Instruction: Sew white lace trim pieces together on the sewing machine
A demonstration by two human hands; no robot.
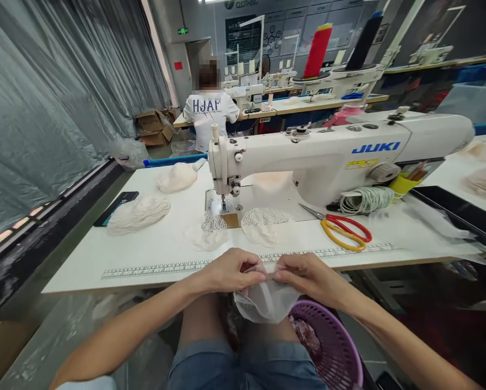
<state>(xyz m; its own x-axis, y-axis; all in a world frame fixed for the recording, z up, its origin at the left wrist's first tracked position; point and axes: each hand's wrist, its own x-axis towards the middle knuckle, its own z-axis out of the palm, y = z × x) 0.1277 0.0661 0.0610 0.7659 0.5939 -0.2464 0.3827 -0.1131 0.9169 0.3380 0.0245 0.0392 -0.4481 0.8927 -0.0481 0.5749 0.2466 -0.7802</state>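
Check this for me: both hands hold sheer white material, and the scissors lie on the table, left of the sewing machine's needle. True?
Not quite: the head view shows the scissors right of the needle of the JUKI sewing machine. They do lie on the table, and the left hand and right hand do hold sheer white material.

One held cloth [272, 303], one purple basket [337, 344]

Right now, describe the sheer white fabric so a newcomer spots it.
Find the big white JUKI sewing machine, then the near edge of its tabletop. The sheer white fabric hangs there, above blue shorts. Unlike the cream pieces on the tabletop, it is pinched by the left hand and the right hand.
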